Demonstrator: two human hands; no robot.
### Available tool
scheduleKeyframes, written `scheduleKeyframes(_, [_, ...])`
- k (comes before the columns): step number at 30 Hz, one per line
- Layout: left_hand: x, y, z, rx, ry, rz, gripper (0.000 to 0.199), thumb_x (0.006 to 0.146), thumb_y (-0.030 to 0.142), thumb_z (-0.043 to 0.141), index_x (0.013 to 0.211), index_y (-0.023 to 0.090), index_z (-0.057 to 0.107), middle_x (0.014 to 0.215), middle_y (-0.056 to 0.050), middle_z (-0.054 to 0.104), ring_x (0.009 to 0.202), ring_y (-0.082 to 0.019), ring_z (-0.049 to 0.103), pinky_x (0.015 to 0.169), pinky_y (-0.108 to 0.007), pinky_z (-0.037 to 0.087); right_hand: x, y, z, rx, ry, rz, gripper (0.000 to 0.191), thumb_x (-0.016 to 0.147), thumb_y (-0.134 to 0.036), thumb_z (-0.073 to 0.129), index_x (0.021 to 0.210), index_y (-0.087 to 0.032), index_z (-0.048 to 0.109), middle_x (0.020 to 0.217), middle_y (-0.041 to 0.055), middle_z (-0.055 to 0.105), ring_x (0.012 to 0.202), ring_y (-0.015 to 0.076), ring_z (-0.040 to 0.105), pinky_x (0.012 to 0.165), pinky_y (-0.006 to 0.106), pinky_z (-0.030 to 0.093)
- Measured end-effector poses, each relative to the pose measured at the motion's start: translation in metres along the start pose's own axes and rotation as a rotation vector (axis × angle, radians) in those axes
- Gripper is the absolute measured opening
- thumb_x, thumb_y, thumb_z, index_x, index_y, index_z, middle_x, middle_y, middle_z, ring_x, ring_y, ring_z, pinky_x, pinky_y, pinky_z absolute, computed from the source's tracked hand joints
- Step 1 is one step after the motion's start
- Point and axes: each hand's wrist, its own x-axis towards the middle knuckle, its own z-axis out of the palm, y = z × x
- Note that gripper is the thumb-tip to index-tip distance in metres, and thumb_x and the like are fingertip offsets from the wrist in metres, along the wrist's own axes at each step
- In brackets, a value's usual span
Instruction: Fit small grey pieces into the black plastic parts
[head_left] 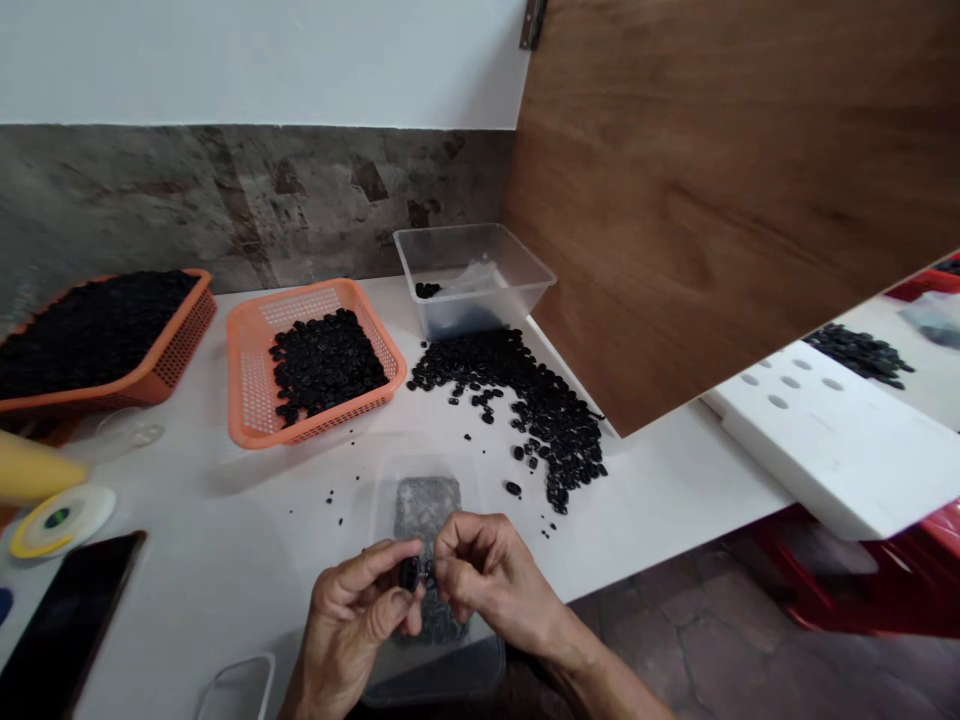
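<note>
Between the thumb and fingers of my left hand (pixel 360 605) is a small black oval piece (pixel 409 573), held on edge. My right hand (pixel 491 575) pinches close beside it, its fingertips closed on a second small dark piece (pixel 429 570) that is mostly hidden. The two hands nearly meet. Below them is a clear plastic container (pixel 382 490) with a grey mass of tiny parts (pixel 427 497) in it. Black oval pieces (pixel 517 375) lie in a loose pile beyond my right hand, with one single piece (pixel 513 488) apart from it.
An orange basket (pixel 241 400) holds black pieces; a fuller orange basket (pixel 169 365) stands left. A clear bin (pixel 487 290) sits behind the pile. A wooden board (pixel 675 220) leans in from the right, near a white foam block (pixel 862 460). A phone (pixel 71 625) and tape roll (pixel 64 520) lie left.
</note>
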Motion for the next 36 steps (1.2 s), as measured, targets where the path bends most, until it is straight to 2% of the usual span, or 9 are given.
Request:
scheduleKeyframes(5, [-0.001, -0.006, -0.002, 0.041, -0.023, 0.014, 0.027, 0.074, 0.027, 0.076, 0.1, 0.032, 0.076, 0.058, 0.002, 0.063, 0.05, -0.009, 0.061, 0.055, -0.017, 0.049, 0.0, 0.003, 0.0, -0.052, -0.005, 0.01, 0.012, 0.072, -0.02, 0.058, 0.065, -0.014, 0.052, 0.05, -0.004, 0.048, 0.039, 0.0052, 0.041, 0.039, 0.015, 0.032])
scheduleKeyframes(11, [0.0, -0.012, -0.005, 0.076, -0.039, 0.058, 0.029, 0.076, 0.025, 0.074, 0.104, 0.033, 0.075, 0.054, 0.003, 0.061, 0.048, -0.009, 0.06, 0.053, -0.017, 0.048, -0.002, 0.003, 0.0, -0.02, -0.02, 0.0, 0.011, 0.073, -0.02, 0.059, 0.067, -0.014, 0.052, 0.054, -0.0028, 0.051, 0.041, 0.0054, 0.042, 0.041, 0.016, 0.032])
scheduleKeyframes(15, [-0.002, -0.017, -0.004, 0.113, -0.033, 0.122, 0.033, 0.079, 0.022, 0.071, 0.109, 0.034, 0.072, 0.062, 0.001, 0.065, 0.052, -0.01, 0.061, 0.055, -0.019, 0.05, -0.003, 0.003, 0.0, -0.002, -0.011, -0.014, 0.013, 0.075, -0.022, 0.06, 0.068, -0.014, 0.053, 0.052, -0.0036, 0.05, 0.042, 0.0054, 0.041, 0.042, 0.016, 0.029])
scheduleKeyframes(19, [-0.004, -0.018, 0.003, 0.078, 0.035, 0.198, 0.025, 0.081, 0.028, 0.068, 0.105, 0.031, 0.074, 0.069, -0.003, 0.069, 0.053, -0.012, 0.06, 0.052, -0.022, 0.051, -0.003, 0.007, 0.001, 0.051, -0.051, -0.049, 0.021, 0.081, -0.027, 0.059, 0.067, -0.016, 0.048, 0.05, -0.0037, 0.051, 0.047, 0.0082, 0.05, 0.045, 0.017, 0.032])
scheduleKeyframes(21, [-0.005, -0.017, 0.007, 0.081, 0.09, 0.174, 0.022, 0.081, 0.03, 0.068, 0.101, 0.028, 0.076, 0.065, -0.004, 0.069, 0.052, -0.013, 0.059, 0.051, -0.023, 0.051, -0.003, 0.009, 0.002, 0.071, -0.066, -0.067, 0.024, 0.083, -0.029, 0.059, 0.068, -0.016, 0.047, 0.052, -0.0029, 0.053, 0.053, 0.0105, 0.056, 0.05, 0.019, 0.038])
scheduleKeyframes(26, [-0.006, -0.011, 0.01, 0.076, 0.181, -0.04, 0.027, 0.076, 0.032, 0.073, 0.1, 0.02, 0.077, 0.053, -0.003, 0.066, 0.05, -0.015, 0.06, 0.052, -0.025, 0.05, -0.005, 0.01, 0.005, 0.116, -0.065, -0.09, 0.024, 0.087, -0.032, 0.058, 0.071, -0.017, 0.046, 0.058, -0.0013, 0.056, 0.058, 0.0136, 0.061, 0.06, 0.027, 0.048])
scheduleKeyframes(28, [-0.005, -0.008, 0.01, 0.08, 0.2, -0.103, 0.026, 0.074, 0.034, 0.074, 0.094, 0.016, 0.077, 0.053, -0.004, 0.066, 0.048, -0.015, 0.06, 0.05, -0.025, 0.049, -0.006, 0.008, 0.004, 0.085, -0.053, -0.099, 0.025, 0.087, -0.032, 0.057, 0.071, -0.017, 0.046, 0.057, -0.0016, 0.055, 0.058, 0.014, 0.061, 0.059, 0.027, 0.048])
scheduleKeyframes(32, [-0.003, -0.007, 0.013, 0.114, 0.234, -0.15, 0.023, 0.072, 0.036, 0.076, 0.079, 0.014, 0.076, 0.052, -0.004, 0.066, 0.044, -0.013, 0.059, 0.046, -0.022, 0.046, -0.008, 0.01, 0.002, -0.124, 0.029, -0.146, 0.025, 0.088, -0.031, 0.057, 0.071, -0.015, 0.049, 0.063, 0.0001, 0.057, 0.058, 0.0109, 0.056, 0.055, 0.021, 0.041])
scheduleKeyframes(36, [-0.003, -0.008, 0.021, 0.053, 0.295, -0.176, 0.024, 0.068, 0.036, 0.078, 0.072, 0.013, 0.074, 0.052, -0.002, 0.063, 0.042, -0.01, 0.056, 0.045, -0.02, 0.045, -0.008, 0.018, 0.0, -0.108, 0.025, -0.136, 0.027, 0.091, -0.036, 0.054, 0.073, -0.017, 0.046, 0.06, -0.0009, 0.055, 0.056, 0.0112, 0.054, 0.055, 0.022, 0.041])
